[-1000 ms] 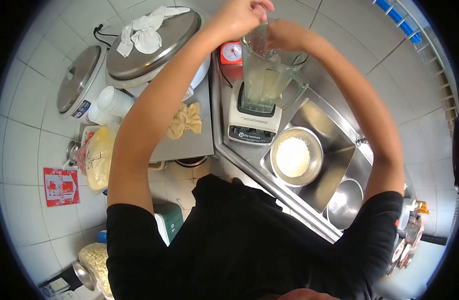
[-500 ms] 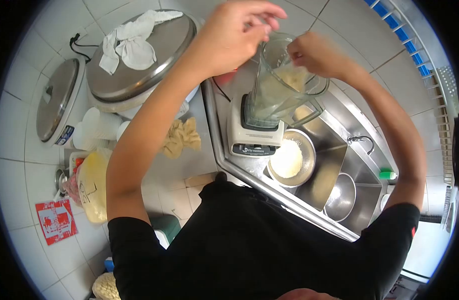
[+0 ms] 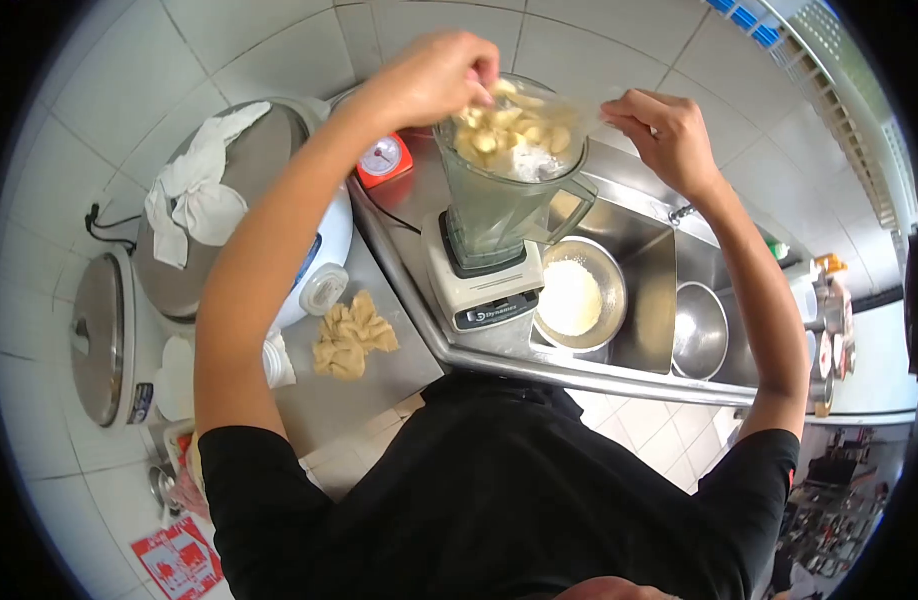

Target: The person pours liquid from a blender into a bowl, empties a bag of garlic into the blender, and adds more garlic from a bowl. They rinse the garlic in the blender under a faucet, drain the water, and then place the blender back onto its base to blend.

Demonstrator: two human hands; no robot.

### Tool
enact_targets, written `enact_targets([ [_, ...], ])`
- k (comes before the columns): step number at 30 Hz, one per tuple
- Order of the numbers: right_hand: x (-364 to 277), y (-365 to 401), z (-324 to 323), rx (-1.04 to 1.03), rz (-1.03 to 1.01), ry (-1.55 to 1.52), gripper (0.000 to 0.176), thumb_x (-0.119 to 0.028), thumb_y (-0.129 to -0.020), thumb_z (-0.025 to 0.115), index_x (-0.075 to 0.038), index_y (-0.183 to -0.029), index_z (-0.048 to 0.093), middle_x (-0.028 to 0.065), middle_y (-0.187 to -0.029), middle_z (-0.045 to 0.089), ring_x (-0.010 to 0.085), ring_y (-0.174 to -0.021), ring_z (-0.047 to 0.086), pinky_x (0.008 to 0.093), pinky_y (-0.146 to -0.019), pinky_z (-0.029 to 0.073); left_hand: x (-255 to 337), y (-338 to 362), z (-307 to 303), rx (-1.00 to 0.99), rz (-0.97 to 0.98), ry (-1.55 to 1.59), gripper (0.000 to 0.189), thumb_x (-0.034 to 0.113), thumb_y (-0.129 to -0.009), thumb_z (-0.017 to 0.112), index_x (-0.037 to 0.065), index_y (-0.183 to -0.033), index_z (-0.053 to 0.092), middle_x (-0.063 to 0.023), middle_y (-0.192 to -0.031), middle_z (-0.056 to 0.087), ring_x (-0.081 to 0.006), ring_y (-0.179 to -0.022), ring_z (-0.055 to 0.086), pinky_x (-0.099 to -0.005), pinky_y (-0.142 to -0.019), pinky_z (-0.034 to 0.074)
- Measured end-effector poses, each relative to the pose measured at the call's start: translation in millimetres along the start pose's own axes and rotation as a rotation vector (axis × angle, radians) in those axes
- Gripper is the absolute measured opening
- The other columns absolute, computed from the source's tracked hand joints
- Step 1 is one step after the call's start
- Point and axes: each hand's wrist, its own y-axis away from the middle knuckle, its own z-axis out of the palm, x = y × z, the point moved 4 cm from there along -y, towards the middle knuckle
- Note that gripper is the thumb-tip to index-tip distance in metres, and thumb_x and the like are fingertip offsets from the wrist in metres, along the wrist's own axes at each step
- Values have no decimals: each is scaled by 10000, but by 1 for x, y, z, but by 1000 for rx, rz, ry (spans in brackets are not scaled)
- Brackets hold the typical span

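Note:
A clear plastic bag (image 3: 585, 112) is stretched between my two hands over the mouth of a blender jar (image 3: 489, 200). Pale peeled garlic cloves (image 3: 509, 130) fill the bag, with a patch of white powder (image 3: 534, 162) at their near side. My left hand (image 3: 449, 75) pinches the bag's left edge, fingers closed. On the other side, my right hand (image 3: 664, 135) grips its right edge between thumb and fingers. Below, the jar stands upright on its cream blender base (image 3: 484, 285), its handle towards the sink.
In the sink (image 3: 644, 300) are a metal bowl of pale yellow-white contents (image 3: 574, 300) and another metal bowl (image 3: 699, 330). A red kitchen scale (image 3: 384, 160) stands behind the blender. A crumpled tan cloth (image 3: 351, 335) and a large lidded pot (image 3: 219, 190) are to the left.
The bag has come up from inside the jar to its mouth and is spread wider. My left hand has closed on its edge; my right hand has moved outward. The view has shifted.

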Motion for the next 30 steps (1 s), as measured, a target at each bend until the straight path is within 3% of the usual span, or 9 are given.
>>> enact_targets([
  [7,-11,-17,2,-16,-196,286,63,-32,-743,654,-68,-780,617,52,-718,645,232,-622,616,320,-547,482,-15,-4,-21,-11,-46,-14,45,7,-778,586,-25,-799,608,-104,-735,615,-174,-632,564,-288,-602,455],
  [9,-13,-24,-11,107,-217,302,85,-40,-727,650,-82,-780,599,48,-695,639,246,-630,616,335,-550,486,0,-1,-33,321,346,-132,77,50,-717,627,-17,-719,588,-135,-731,590,-247,-682,572,-343,-650,456],
  [12,-13,-23,1,-66,-220,329,101,-25,-712,654,-85,-777,604,52,-688,637,247,-622,613,333,-545,484,10,-2,-43,257,63,17,85,60,-702,624,-16,-728,596,-136,-722,573,-273,-729,571,-348,-678,454],
  [17,-13,-30,-16,57,-224,269,97,-34,-721,647,-85,-782,591,64,-694,628,259,-642,620,346,-537,477,25,-2,-46,320,230,-65,64,51,-730,612,-10,-732,591,-116,-722,583,-242,-714,574,-342,-656,451],
  [19,-8,-26,-8,-77,-208,329,78,-40,-730,646,-85,-785,613,77,-694,619,263,-619,602,337,-542,476,20,-7,-42,161,-21,47,38,20,-730,605,-6,-731,578,-106,-711,569,-207,-707,565,-323,-634,443],
  [23,-13,-32,-32,126,-35,71,49,-70,-768,644,-62,-808,618,84,-699,620,275,-599,587,338,-544,469,20,-4,-47,309,94,101,46,9,-728,609,-8,-726,566,-90,-696,565,-191,-678,556,-300,-623,441],
  [26,-13,-29,-30,30,-111,157,54,-80,-784,642,-52,-823,618,89,-695,622,277,-593,586,333,-539,463,35,-8,-57,358,262,11,72,13,-740,626,-9,-722,559,-69,-683,568,-174,-639,546,-281,-616,440],
  [27,-12,-32,-41,87,89,30,54,-80,-776,643,-65,-822,621,97,-671,611,298,-584,571,353,-532,455,39,-8,-54,300,146,76,68,16,-744,628,-12,-732,566,-66,-691,582,-165,-635,547,-277,-614,438],
  [30,-7,-28,-29,-61,-85,268,74,-77,-762,650,-71,-833,628,98,-603,579,289,-543,556,361,-527,441,55,-5,-48,213,-75,152,55,13,-749,629,-19,-757,584,-64,-711,603,-149,-646,554,-268,-615,439],
])
